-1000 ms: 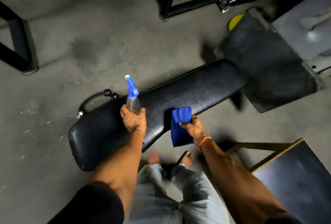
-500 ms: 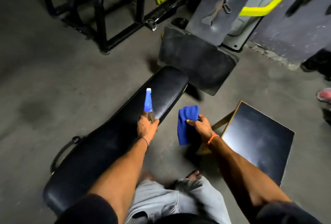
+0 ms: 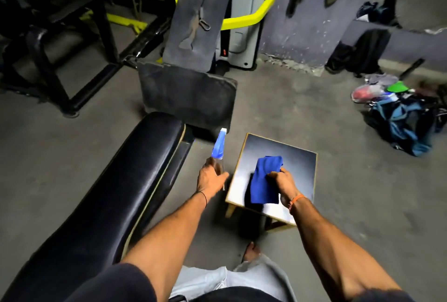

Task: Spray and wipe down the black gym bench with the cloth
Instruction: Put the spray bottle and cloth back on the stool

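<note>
Black gym bench (image 3: 108, 205) stretches just left of the fingers of the left hand (image 3: 210, 178), apart from them. Those fingers clamp the spray bottle (image 3: 219, 147), nozzle forward. Fingers of the right hand (image 3: 281, 182) pinch the blue cloth (image 3: 264, 180), which hangs over a dark-topped stool (image 3: 297, 156).

dim, overhead-lit wide-angle view, bowed edges, motion-blurred throughout.

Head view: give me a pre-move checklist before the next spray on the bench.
1. Spray bottle gripped by left hand: ok.
2. Blue cloth held in right hand: ok.
3. Bottle over the black bench: not ok, held between bench and black-topped stool.
4. Cloth over bench: not ok, it hangs above the stool.
5. Liquid left in bottle: cannot tell.
</note>
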The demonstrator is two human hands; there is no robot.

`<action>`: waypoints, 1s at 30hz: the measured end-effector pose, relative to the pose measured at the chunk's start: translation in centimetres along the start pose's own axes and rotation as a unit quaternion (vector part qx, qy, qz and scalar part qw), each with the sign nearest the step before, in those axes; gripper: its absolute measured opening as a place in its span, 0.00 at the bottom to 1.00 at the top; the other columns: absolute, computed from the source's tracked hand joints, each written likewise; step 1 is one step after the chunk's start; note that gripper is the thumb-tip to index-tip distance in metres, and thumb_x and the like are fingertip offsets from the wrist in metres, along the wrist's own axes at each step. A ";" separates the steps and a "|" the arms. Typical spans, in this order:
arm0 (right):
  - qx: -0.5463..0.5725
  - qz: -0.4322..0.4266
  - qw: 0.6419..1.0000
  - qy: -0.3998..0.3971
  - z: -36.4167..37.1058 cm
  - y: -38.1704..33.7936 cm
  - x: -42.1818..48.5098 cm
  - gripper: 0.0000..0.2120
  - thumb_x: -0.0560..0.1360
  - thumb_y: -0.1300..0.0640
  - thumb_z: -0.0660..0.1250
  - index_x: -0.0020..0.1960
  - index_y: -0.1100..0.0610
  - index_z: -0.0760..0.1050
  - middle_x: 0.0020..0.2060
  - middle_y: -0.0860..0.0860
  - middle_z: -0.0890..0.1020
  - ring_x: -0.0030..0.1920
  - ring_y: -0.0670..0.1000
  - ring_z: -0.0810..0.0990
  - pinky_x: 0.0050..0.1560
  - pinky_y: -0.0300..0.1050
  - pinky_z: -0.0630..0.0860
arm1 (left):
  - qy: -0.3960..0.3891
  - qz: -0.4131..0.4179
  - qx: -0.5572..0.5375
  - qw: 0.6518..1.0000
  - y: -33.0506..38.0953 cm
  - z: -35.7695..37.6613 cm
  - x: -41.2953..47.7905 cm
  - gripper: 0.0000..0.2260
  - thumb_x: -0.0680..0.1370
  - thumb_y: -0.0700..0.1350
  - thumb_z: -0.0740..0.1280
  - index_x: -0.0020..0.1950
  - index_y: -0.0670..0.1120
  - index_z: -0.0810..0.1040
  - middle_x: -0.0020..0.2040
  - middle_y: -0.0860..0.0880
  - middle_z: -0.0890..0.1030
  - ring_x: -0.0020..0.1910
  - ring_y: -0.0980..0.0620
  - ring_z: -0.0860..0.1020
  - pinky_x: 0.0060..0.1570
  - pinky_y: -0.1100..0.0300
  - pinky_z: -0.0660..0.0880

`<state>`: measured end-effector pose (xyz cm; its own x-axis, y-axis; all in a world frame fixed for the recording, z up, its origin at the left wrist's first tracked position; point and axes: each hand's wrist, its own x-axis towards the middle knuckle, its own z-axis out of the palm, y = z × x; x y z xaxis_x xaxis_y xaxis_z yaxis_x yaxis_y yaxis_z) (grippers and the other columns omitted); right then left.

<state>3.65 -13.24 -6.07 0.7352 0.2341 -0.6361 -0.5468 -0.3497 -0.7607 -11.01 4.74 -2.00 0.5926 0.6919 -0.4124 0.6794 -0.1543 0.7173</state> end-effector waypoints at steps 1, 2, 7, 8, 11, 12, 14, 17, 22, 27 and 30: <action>0.006 0.007 1.000 0.004 -1.6 -0.3 0.6 0.13 0.75 0.71 0.64 0.54 0.59 0.79 0.49 0.59 0.83 0.45 0.55 0.80 0.45 0.46 0.75 | -0.006 0.006 0.003 1.000 1.3 1.4 0.2 0.21 0.74 0.44 0.74 0.65 0.39 0.74 0.58 0.38 0.82 0.59 0.39 0.81 0.57 0.54 0.76; 0.003 0.012 1.000 0.006 -3.2 -0.6 1.2 0.13 0.75 0.73 0.62 0.51 0.58 0.79 0.47 0.58 0.82 0.42 0.54 0.79 0.41 0.45 0.73 | -0.010 0.011 0.007 1.000 2.5 2.7 0.4 0.22 0.74 0.43 0.74 0.66 0.39 0.74 0.59 0.38 0.82 0.59 0.39 0.80 0.58 0.54 0.75; 0.006 0.036 0.999 -0.004 -7.9 -1.1 5.2 0.17 0.75 0.76 0.59 0.52 0.58 0.78 0.43 0.55 0.80 0.39 0.52 0.77 0.38 0.43 0.70 | -0.018 0.008 -0.005 1.000 6.6 7.7 2.4 0.20 0.73 0.40 0.73 0.64 0.39 0.76 0.58 0.39 0.82 0.59 0.41 0.80 0.53 0.62 0.71; 0.010 0.039 0.999 -0.001 -8.4 -1.0 6.2 0.18 0.75 0.76 0.60 0.55 0.59 0.79 0.43 0.55 0.81 0.40 0.52 0.77 0.38 0.43 0.72 | -0.018 0.005 -0.006 1.000 7.1 8.4 2.9 0.19 0.73 0.39 0.73 0.63 0.39 0.77 0.57 0.40 0.83 0.58 0.41 0.81 0.50 0.64 0.70; 0.039 0.044 0.998 0.012 -8.9 -0.6 8.6 0.20 0.76 0.76 0.60 0.61 0.59 0.78 0.45 0.53 0.82 0.42 0.51 0.79 0.41 0.43 0.76 | -0.024 0.007 -0.006 1.000 8.4 10.2 4.3 0.17 0.72 0.36 0.72 0.61 0.39 0.78 0.55 0.41 0.83 0.55 0.43 0.82 0.48 0.66 0.68; 0.045 0.047 0.998 0.015 -8.9 -0.5 9.4 0.20 0.77 0.76 0.61 0.62 0.58 0.78 0.45 0.52 0.82 0.42 0.50 0.80 0.41 0.42 0.76 | -0.026 0.009 -0.004 1.000 8.7 10.7 4.9 0.17 0.72 0.36 0.72 0.61 0.39 0.78 0.55 0.41 0.83 0.55 0.44 0.81 0.49 0.67 0.68; 0.050 0.064 0.996 0.022 -9.0 0.4 10.7 0.20 0.78 0.76 0.61 0.62 0.56 0.76 0.46 0.52 0.82 0.44 0.50 0.80 0.41 0.41 0.77 | -0.033 0.012 0.007 0.999 9.1 11.7 5.9 0.17 0.73 0.35 0.72 0.61 0.39 0.79 0.55 0.41 0.83 0.52 0.47 0.80 0.50 0.67 0.69; 0.018 0.089 0.994 0.056 -9.3 2.8 11.6 0.22 0.76 0.74 0.61 0.66 0.57 0.76 0.52 0.56 0.84 0.49 0.56 0.81 0.47 0.46 0.79 | -0.045 0.013 0.025 0.999 9.1 13.1 6.9 0.13 0.73 0.34 0.72 0.58 0.38 0.80 0.53 0.40 0.83 0.48 0.50 0.78 0.48 0.68 0.69; -0.094 0.063 0.987 0.117 -10.6 5.0 11.1 0.22 0.74 0.72 0.62 0.64 0.57 0.77 0.55 0.59 0.84 0.56 0.63 0.82 0.55 0.48 0.77 | -0.061 0.012 0.025 0.998 8.4 14.4 7.4 0.18 0.72 0.35 0.72 0.61 0.40 0.80 0.50 0.48 0.81 0.53 0.47 0.82 0.50 0.67 0.70; -0.165 0.011 0.983 0.077 -11.3 4.3 10.8 0.25 0.73 0.72 0.64 0.69 0.59 0.76 0.56 0.54 0.81 0.54 0.56 0.79 0.58 0.44 0.74 | -0.087 0.027 0.034 0.995 8.0 14.5 7.5 0.24 0.72 0.33 0.72 0.68 0.40 0.77 0.55 0.46 0.82 0.52 0.48 0.80 0.41 0.81 0.69; -0.207 0.016 0.973 0.097 -11.8 4.2 10.6 0.23 0.69 0.65 0.65 0.64 0.62 0.73 0.55 0.60 0.79 0.54 0.62 0.80 0.55 0.51 0.75 | -0.119 0.019 0.038 0.992 8.0 14.2 7.5 0.29 0.73 0.34 0.73 0.74 0.40 0.71 0.61 0.45 0.81 0.54 0.49 0.77 0.45 0.75 0.69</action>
<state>13.88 -22.91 -14.52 0.8046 0.0559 -0.5912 -0.3917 -0.6983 -0.5991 4.98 -1.36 -7.33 0.6979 0.4999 -0.5129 0.6796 -0.2362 0.6945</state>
